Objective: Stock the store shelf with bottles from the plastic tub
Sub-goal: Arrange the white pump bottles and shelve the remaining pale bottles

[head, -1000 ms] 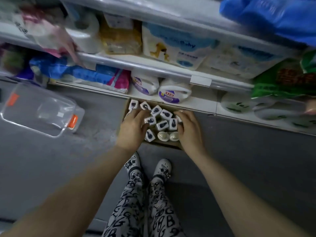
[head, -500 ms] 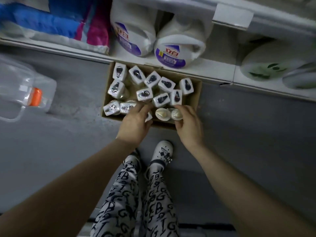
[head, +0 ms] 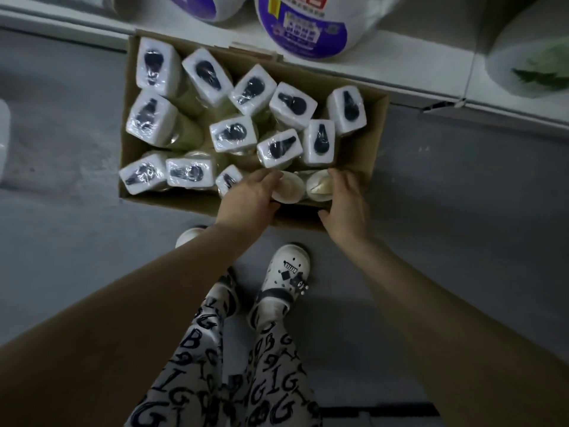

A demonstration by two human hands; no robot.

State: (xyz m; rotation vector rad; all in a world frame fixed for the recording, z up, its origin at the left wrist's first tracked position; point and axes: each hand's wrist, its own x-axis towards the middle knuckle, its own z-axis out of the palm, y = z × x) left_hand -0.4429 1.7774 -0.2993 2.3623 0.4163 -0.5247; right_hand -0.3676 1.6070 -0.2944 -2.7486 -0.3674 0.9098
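Observation:
An open cardboard box (head: 377, 131) stands on the grey floor against the bottom shelf. It holds several upright bottles with plastic-wrapped white tops (head: 234, 132). Two bottles with bare cream caps stand at its near edge. My left hand (head: 246, 200) curls round the left cream-capped bottle (head: 288, 189), fingers over it and thumb below. My right hand (head: 346, 204) closes on the right cream-capped bottle (head: 320, 186), fingers along its right side and thumb by the box's near wall.
The white bottom shelf (head: 400, 60) carries big white jugs with purple labels (head: 301, 26) and a white pack with green print (head: 529, 57). A clear plastic tub (head: 3, 140) shows at the left edge. My feet in white clogs (head: 286, 272) stand just before the box.
The view has dropped much closer to the box. Both hands have slid from the middle of the box to the two cream-capped bottles at its near edge and closed round them.

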